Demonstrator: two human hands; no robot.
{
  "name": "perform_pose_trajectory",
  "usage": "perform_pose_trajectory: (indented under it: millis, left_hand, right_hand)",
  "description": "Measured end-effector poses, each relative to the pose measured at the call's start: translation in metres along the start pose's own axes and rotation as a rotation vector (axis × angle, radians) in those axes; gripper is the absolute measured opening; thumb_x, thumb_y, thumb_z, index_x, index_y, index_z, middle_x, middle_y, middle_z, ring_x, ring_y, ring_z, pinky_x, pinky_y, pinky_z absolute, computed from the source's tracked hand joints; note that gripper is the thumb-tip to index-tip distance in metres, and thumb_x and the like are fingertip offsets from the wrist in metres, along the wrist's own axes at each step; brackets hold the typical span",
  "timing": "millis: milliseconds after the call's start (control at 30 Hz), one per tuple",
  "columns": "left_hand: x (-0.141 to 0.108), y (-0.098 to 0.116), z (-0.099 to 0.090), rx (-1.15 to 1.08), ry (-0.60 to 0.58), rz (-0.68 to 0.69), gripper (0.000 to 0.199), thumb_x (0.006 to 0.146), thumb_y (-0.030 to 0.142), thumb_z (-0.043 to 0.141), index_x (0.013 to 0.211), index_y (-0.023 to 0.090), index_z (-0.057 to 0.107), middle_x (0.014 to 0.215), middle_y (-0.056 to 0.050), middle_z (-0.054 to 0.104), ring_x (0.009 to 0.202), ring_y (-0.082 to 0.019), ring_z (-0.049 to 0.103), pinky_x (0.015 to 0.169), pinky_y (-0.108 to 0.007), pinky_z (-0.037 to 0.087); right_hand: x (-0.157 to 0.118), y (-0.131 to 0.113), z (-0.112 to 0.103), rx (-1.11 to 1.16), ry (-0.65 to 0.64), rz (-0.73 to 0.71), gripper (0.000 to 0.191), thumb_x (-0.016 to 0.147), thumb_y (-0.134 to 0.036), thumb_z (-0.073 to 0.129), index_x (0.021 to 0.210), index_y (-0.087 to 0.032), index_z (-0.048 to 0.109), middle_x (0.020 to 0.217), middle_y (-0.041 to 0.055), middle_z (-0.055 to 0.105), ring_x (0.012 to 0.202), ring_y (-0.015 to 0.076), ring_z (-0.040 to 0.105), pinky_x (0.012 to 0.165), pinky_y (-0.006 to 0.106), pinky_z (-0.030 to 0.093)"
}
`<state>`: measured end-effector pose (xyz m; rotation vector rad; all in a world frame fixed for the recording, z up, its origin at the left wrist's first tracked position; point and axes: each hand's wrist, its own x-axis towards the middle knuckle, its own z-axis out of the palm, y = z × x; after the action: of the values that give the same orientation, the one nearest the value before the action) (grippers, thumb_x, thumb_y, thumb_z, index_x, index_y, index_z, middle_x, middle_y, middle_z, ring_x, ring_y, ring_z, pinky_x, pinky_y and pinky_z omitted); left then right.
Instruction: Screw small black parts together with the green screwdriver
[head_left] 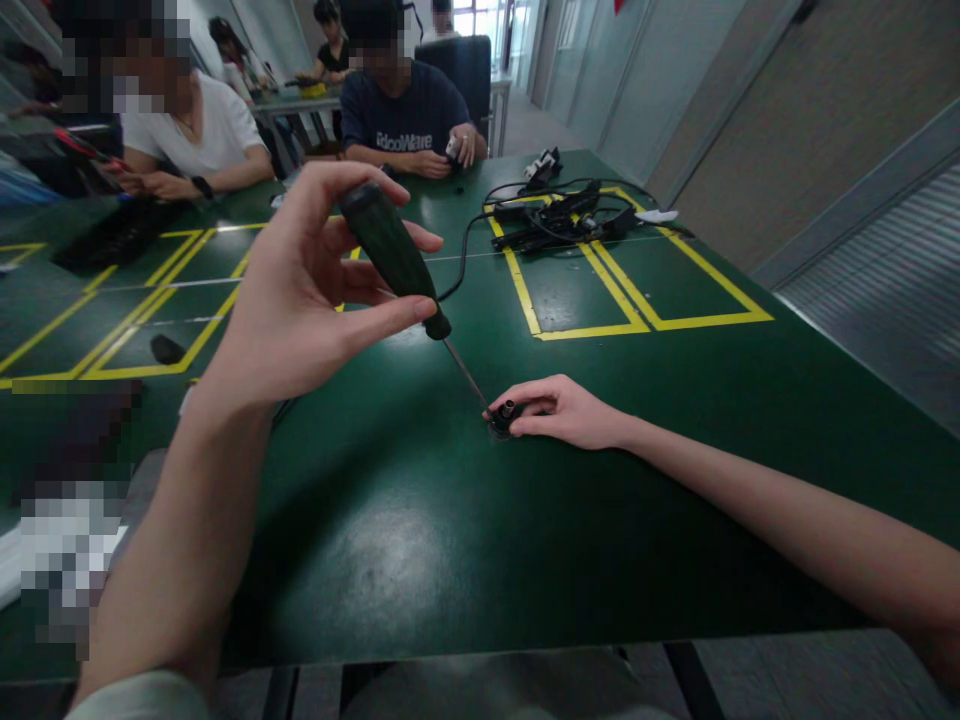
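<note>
My left hand point(322, 270) is closed on the dark green handle of a screwdriver point(390, 250), thumb below and fingers curled around its far side. The tool slants down to the right, and its thin metal shaft ends at a small round black part point(504, 418) on the table. A short metallic stub stands up from that part. My right hand point(564, 412) pinches the part from the right, fingertips and thumb against its sides. Where exactly the screwdriver's tip meets the part is too small to make out.
Black cables and dark parts point(562, 220) lie across yellow tape rectangles on the green table point(420, 560). At left is a small black piece point(166, 349). Across the table, a person in a navy shirt point(405, 110) and one in white point(195, 130) handle small items.
</note>
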<state>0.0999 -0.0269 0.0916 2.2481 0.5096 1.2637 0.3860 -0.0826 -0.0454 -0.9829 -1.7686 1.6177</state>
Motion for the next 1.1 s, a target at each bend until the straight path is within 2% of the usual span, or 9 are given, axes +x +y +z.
perform_pose_trajectory:
  millis: [133,300,433,567,733,867,967,1033,1100]
  left_hand:
    - [-0.001,-0.001,0.003,0.052,0.015,-0.013,0.073,0.068,0.025,0.096,0.133,0.032,0.064,0.111,-0.006,0.069,0.095,-0.022,0.073,0.062,-0.026,0.063]
    - [0.001,-0.009,0.014,0.185,0.225,0.111,0.042,0.086,0.036,0.083,0.125,0.027,0.072,0.105,-0.002,0.066,0.078,-0.01,0.067,0.061,-0.017,0.057]
    - [0.003,-0.015,0.015,0.132,0.173,0.241,0.072,0.082,0.039,0.087,0.146,0.039,0.055,0.113,0.0,0.066,0.094,-0.015,0.075,0.079,-0.028,0.065]
    - [0.004,-0.011,0.015,0.0,0.062,0.2,0.053,0.089,0.039,0.08,0.138,0.036,0.06,0.126,-0.002,0.066,0.111,-0.024,0.075,0.087,-0.044,0.068]
    - [0.006,-0.012,0.022,0.046,0.291,0.261,0.042,0.084,0.035,0.085,0.124,0.032,0.072,0.119,0.0,0.07,0.102,-0.018,0.076,0.084,-0.035,0.069]
    - [0.009,-0.018,0.015,-0.002,0.161,0.336,0.055,0.086,0.034,0.084,0.138,0.034,0.066,0.124,0.001,0.072,0.118,-0.025,0.074,0.095,-0.044,0.067]
    - [0.007,-0.018,0.012,-0.094,0.049,0.27,0.054,0.092,0.035,0.078,0.143,0.036,0.062,0.134,-0.001,0.071,0.119,-0.028,0.074,0.093,-0.048,0.068]
    - [0.005,-0.016,0.014,-0.077,0.076,0.214,0.05,0.092,0.038,0.077,0.141,0.035,0.064,0.133,-0.004,0.071,0.113,-0.025,0.076,0.09,-0.044,0.069]
    - [0.003,-0.016,0.018,0.005,0.221,0.205,0.047,0.088,0.037,0.082,0.134,0.033,0.07,0.126,-0.004,0.073,0.113,-0.022,0.075,0.089,-0.035,0.069]
  right_hand:
    - [0.0,0.001,0.001,-0.001,0.003,-0.006,0.039,0.082,-0.035,0.083,0.115,-0.013,0.079,0.114,0.0105,0.08,0.098,0.0198,0.077,0.093,0.035,0.063]
    - [0.0,0.0,0.0,-0.009,0.003,0.0,0.04,0.082,-0.035,0.083,0.116,-0.013,0.079,0.115,0.0108,0.08,0.099,0.0205,0.077,0.093,0.035,0.063]
    - [0.0,-0.001,0.0,-0.019,0.001,-0.001,0.038,0.083,-0.034,0.082,0.115,-0.013,0.079,0.116,0.011,0.08,0.098,0.0204,0.077,0.091,0.035,0.064]
    - [0.0,-0.001,0.0,-0.019,0.003,-0.011,0.037,0.083,-0.034,0.082,0.114,-0.014,0.079,0.114,0.0103,0.08,0.098,0.0201,0.077,0.092,0.035,0.064]
    - [0.0,0.0,0.001,-0.008,0.004,-0.007,0.038,0.082,-0.034,0.082,0.115,-0.014,0.079,0.116,0.0103,0.08,0.098,0.0198,0.076,0.092,0.035,0.063]
    - [0.0,-0.001,0.001,-0.021,-0.005,-0.015,0.038,0.084,-0.035,0.081,0.115,-0.013,0.079,0.117,0.0106,0.078,0.1,0.0199,0.075,0.094,0.036,0.062]
    - [0.001,-0.002,0.0,-0.038,-0.029,-0.048,0.038,0.086,-0.035,0.078,0.118,-0.015,0.078,0.119,0.0097,0.076,0.102,0.0192,0.074,0.092,0.034,0.062]
    - [0.002,-0.002,-0.001,-0.059,-0.053,-0.073,0.037,0.088,-0.035,0.077,0.12,-0.017,0.077,0.119,0.0088,0.074,0.103,0.0188,0.072,0.091,0.033,0.061]
    - [0.002,-0.002,-0.001,-0.076,-0.073,-0.088,0.035,0.09,-0.035,0.075,0.119,-0.017,0.077,0.118,0.0083,0.072,0.104,0.0183,0.071,0.092,0.033,0.06]
